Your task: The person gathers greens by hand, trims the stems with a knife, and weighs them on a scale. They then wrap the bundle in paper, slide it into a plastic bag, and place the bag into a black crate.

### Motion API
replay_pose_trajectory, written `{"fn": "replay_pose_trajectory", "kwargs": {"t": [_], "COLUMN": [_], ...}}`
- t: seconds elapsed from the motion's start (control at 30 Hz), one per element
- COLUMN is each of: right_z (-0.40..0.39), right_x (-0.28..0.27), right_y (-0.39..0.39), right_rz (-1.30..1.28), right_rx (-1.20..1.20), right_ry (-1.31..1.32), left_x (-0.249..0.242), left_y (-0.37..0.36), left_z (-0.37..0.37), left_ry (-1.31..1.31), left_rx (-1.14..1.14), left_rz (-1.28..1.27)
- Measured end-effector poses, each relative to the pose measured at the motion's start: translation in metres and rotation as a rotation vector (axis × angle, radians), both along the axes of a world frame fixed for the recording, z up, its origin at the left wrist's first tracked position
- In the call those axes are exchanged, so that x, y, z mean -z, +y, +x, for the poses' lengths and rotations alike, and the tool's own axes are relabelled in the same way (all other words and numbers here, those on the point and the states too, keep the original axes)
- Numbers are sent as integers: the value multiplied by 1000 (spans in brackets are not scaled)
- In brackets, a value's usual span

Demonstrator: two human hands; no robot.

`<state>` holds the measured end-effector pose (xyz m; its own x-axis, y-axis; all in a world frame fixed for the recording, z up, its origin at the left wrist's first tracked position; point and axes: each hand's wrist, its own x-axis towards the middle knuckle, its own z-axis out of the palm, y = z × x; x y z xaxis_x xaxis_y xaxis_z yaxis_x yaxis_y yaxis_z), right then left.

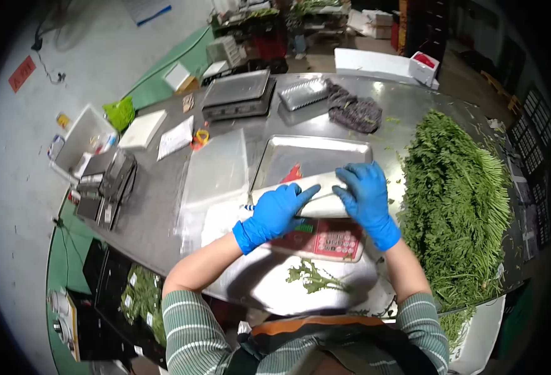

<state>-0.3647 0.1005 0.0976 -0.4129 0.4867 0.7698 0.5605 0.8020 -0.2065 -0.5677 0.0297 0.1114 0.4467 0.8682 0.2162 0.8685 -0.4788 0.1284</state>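
My left hand (278, 211), in a blue glove, is closed on the left part of a white roll (319, 193) that looks like a wrapped sheet; whatever is inside is hidden. My right hand (368, 194), also gloved in blue, grips the right end of the roll, fingers over its far side. The roll lies across the near part of a shallow metal tray (313, 147), above the red keypad of a weighing scale (338, 241). A red piece (293, 172) shows in the tray. Closer to my body, a loose leafy sprig (316, 278) rests on the white surface.
A large heap of leafy greens (456, 200) covers the table's right side. Clear plastic sheets (216, 169) lie left of the tray. Orange-handled scissors (200, 138), a second scale (238, 94), a clear plastic tray (304, 92) and a dark cloth (354, 111) are farther back.
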Motion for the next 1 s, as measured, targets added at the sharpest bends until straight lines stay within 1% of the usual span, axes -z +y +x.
{"fn": "replay_pose_trajectory", "kwargs": {"t": [0.03, 0.07, 0.1, 0.13, 0.23, 0.27, 0.33, 0.4, 0.43, 0.47, 0.53, 0.6, 0.67, 0.7, 0.73, 0.77, 0.8, 0.9, 0.97, 1.0], "right_z": [2, 3, -3, -10, -24, -33, -62, -103, -129, -158, -229, -298, -360, -380, -397, -411, -418, -422, -413, -411], "right_x": [9, 18, 20, 22, 32, 33, 25, 20, 18, 17, 44, 71, 109, 126, 141, 153, 164, 184, 183, 184], "right_y": [3, -5, -2, -2, -5, -4, -5, -12, -19, -26, -29, -32, -32, -31, -29, -27, -19, 6, 18, 20], "right_rz": [-174, -243, -268, -274, -387, -447, -500, -369, -449, -530, -611, -755, -748, -744, -691, -637, -657, -668, -658, -650], "right_rx": [-125, -157, -187, -192, -155, -145, -189, -303, -345, -385, -507, -542, -464, -462, -398, -334, -286, -239, -251, -222], "right_ry": [2, -10, -2, 64, 186, 212, 214, 131, 118, 107, 92, -99, -333, -345, -379, -413, -518, -504, -489, -522], "left_x": [-6, -1, -2, 7, 16, 14, 19, 36, 21, 17, 15, 20, 28, 28, 29, 30, 34, 42, 46, 48], "left_y": [-15, -36, -46, -61, -101, -114, -134, -160, -172, -184, -206, -225, -242, -249, -256, -262, -269, -289, -295, -295], "left_z": [1, 0, -8, -23, -63, -80, -116, -174, -185, -199, -228, -254, -277, -285, -293, -300, -309, -340, -355, -361], "left_ry": [-34, -29, -5, -140, -306, -448, -777, -1055, -1206, -1236, -1265, -1257, -1307, -1335, -1365, -1433, -1447, -1420, -1508, -1481], "left_rx": [-47, -106, -160, -150, -451, -572, -782, -959, -941, -948, -959, -992, -992, -1013, -1035, -1036, -1038, -1108, -1108, -1115], "left_rz": [-18, -103, -146, -115, -115, -111, 80, 142, 161, 202, 242, 278, 268, 236, 203, 198, 192, 175, 158, 160]}}
